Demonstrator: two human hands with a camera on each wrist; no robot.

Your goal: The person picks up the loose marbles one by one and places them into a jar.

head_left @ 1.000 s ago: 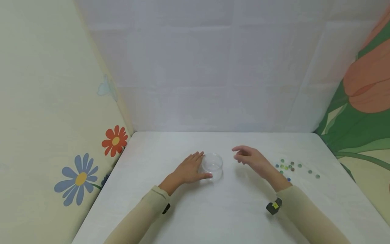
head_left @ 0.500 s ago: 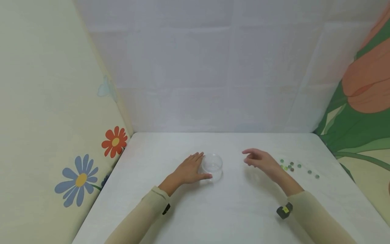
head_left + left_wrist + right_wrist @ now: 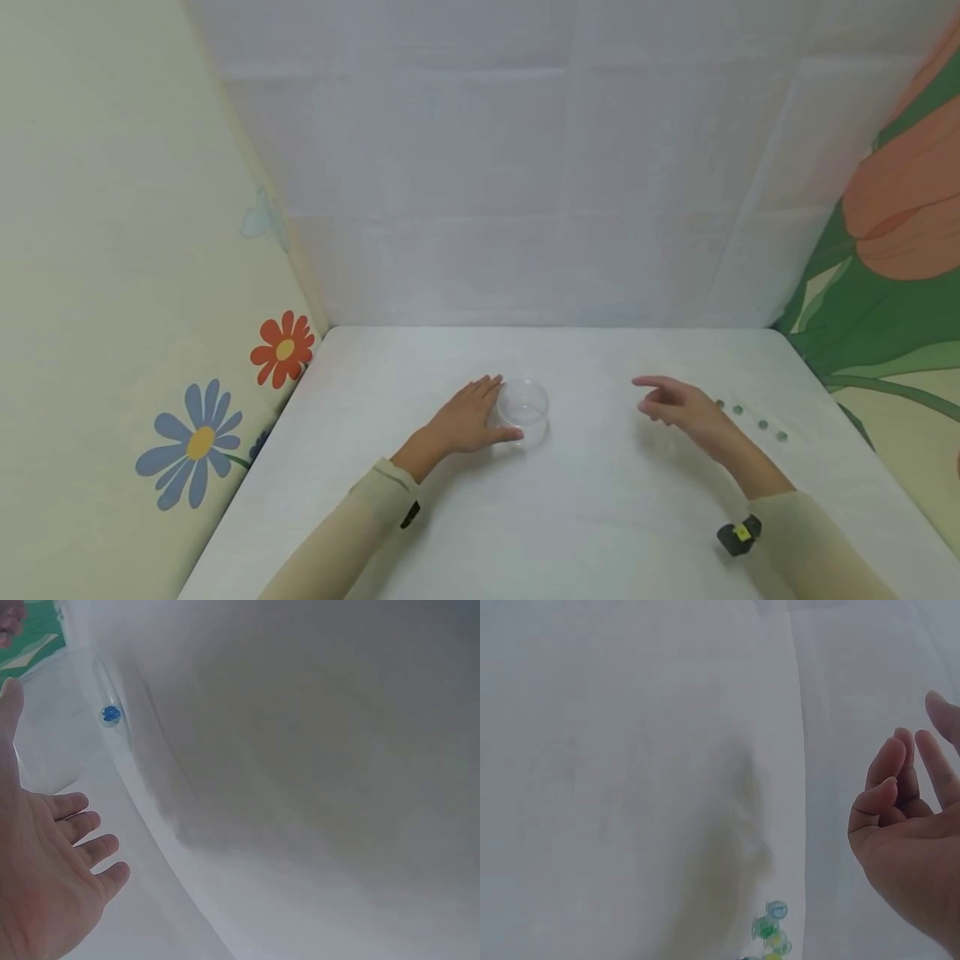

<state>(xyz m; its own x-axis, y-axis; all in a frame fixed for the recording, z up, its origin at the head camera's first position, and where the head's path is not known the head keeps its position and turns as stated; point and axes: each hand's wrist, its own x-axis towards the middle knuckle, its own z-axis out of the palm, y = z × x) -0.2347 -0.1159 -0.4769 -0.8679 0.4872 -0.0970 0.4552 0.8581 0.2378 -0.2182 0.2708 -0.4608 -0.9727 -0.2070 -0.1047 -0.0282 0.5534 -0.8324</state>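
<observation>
Centrally: clear cup (image 3: 527,414), probably light, stiff; best held round its wall. Left hand (image 3: 461,418) spread beside it; right hand (image 3: 688,413), right of centre, loosely bent, empty.

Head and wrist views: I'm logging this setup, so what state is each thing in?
Clear round container: upright, uncovered.
Left hand: relaxed, at the container.
Right hand: raised, fingers bent, nothing visibly held.
Translucent marbles: loose on the table, partly hidden.
Blue-centred marble: at container's base; inside or behind unclear.
White backdrop: creased.
</observation>
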